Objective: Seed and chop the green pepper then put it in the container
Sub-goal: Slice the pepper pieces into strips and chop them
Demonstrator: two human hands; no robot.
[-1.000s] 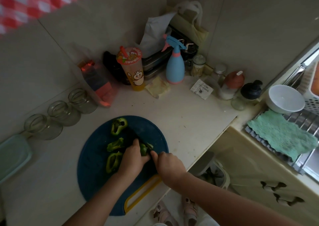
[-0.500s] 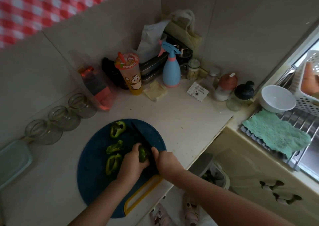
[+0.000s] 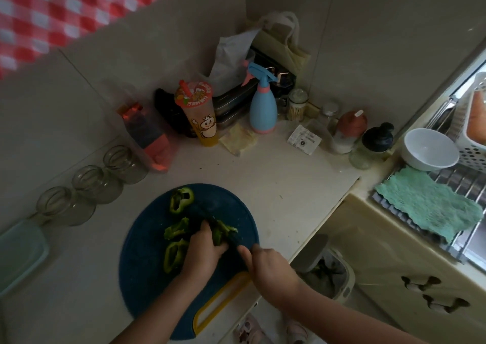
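Here the left hand (image 3: 202,254) curls over a green pepper piece (image 3: 220,234), pinning it to the round blue cutting board (image 3: 147,278) on the surface (image 3: 276,186). The right hand (image 3: 268,267) grips a knife (image 3: 203,215), its dark blade seemingly laid across the pepper. Cut pepper rings (image 3: 173,255) lie just left. A teal container (image 3: 18,254) sits well apart at the left edge.

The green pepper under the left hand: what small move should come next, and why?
Probably press the knife down through the pepper piece for another slice. The left hand pins that piece on the blue cutting board, the right hand grips the knife's handle with the blade across it, and cut rings lie to its left.
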